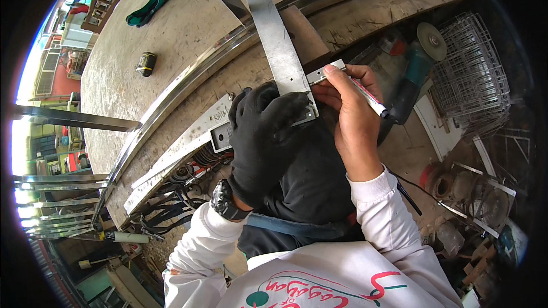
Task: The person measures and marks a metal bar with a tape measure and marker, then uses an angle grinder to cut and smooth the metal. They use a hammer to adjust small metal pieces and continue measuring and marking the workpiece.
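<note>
My left hand (260, 137), in a black glove with a watch at the wrist, is closed over the near end of a flat grey metal strip (274, 40). The strip slants away across the bench edge and has a small hole near this end. Under the same glove, a metal piece with a rectangular opening (221, 137) sticks out to the left; the hand hides most of it. My bare right hand (357, 120) grips a white marker (368, 98) with a dark tip. Its thumb presses on a small pale metal plate with holes (328, 72), which meets the strip's right edge.
On the right lie an angle grinder (412, 74) and a wire basket (471, 68). A long shiny metal tube (188, 82) crosses the workbench (188, 34). Farther off are a tape measure (146, 64) and a green pouch (148, 7). Metal bars (63, 202) stick out at left.
</note>
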A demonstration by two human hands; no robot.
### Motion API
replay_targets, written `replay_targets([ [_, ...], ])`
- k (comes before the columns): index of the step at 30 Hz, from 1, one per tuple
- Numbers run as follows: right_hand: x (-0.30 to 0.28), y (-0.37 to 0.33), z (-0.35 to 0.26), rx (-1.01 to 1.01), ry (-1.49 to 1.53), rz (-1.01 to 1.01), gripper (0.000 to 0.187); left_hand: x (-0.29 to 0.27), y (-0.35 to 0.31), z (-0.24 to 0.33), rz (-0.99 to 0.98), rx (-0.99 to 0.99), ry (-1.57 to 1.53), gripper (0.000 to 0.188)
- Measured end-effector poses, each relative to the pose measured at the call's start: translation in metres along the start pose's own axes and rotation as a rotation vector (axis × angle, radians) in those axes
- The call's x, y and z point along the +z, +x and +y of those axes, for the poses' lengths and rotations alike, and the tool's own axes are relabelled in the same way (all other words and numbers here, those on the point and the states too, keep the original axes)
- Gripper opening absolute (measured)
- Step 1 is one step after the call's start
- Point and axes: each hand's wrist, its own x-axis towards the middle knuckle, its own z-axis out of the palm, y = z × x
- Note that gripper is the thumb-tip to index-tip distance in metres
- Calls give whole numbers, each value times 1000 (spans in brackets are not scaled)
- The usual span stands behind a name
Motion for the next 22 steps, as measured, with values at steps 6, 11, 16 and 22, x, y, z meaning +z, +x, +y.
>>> replay_targets([
  [6,16,15,-16,-118,-32,-18,18,-2,19,9,3,7,-33,47],
  [11,24,51,-27,-131,-187,-102,15,-3,44,-9,8,3,31,47],
  [16,4,82,-27,-307,-471,-153,15,-3,57,-12,-64,54,15,47],
  [22,7,78,-29,-230,-486,-145,21,-11,60,-23,-209,-54,-37,52],
])
